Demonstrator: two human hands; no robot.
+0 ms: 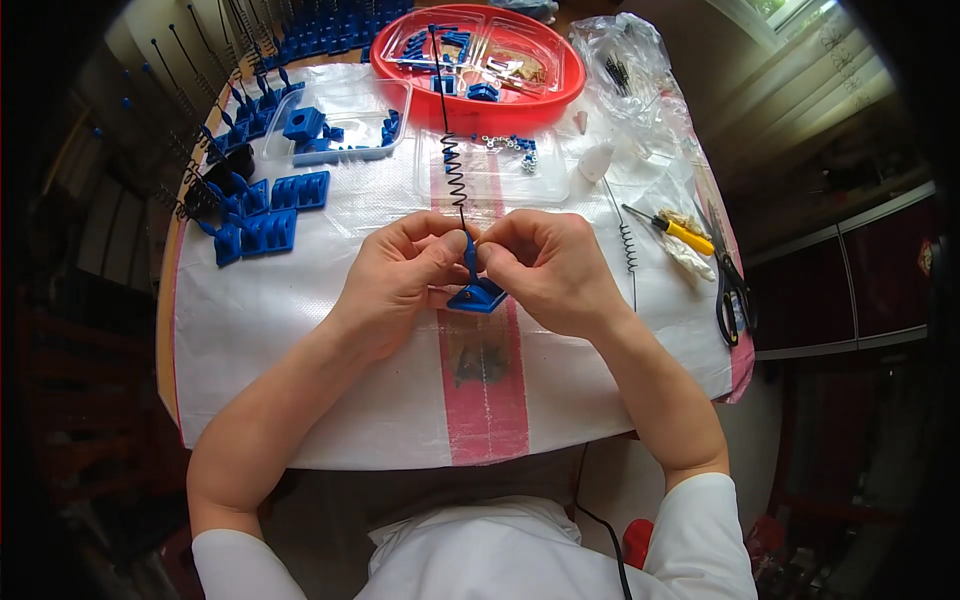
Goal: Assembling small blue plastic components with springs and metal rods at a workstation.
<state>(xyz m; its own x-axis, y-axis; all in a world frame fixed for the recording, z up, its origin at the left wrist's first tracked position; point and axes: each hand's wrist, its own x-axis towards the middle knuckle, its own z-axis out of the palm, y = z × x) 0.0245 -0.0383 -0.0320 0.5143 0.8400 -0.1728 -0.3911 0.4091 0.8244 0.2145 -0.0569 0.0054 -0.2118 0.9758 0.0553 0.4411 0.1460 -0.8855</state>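
At the middle of the table, a small blue plastic piece with a flat base (476,296) is held between both hands. A long black wire with a coiled spring section (455,178) stands up from its top, pointing away from me. My left hand (395,275) pinches the piece's narrow upright part from the left, thumb on top. From the right, my right hand (550,268) has thumb and forefinger closed at the same upright part. The fingers partly hide the joint of wire and plastic.
Behind my hands lie a clear tray (555,185) with small nuts and blue bits, a clear box (385,152), and a red basin (573,97). Blue wired pieces (268,232) stand left. Right are another coiled wire (628,250), a yellow screwdriver (688,236) and black scissors (728,315).
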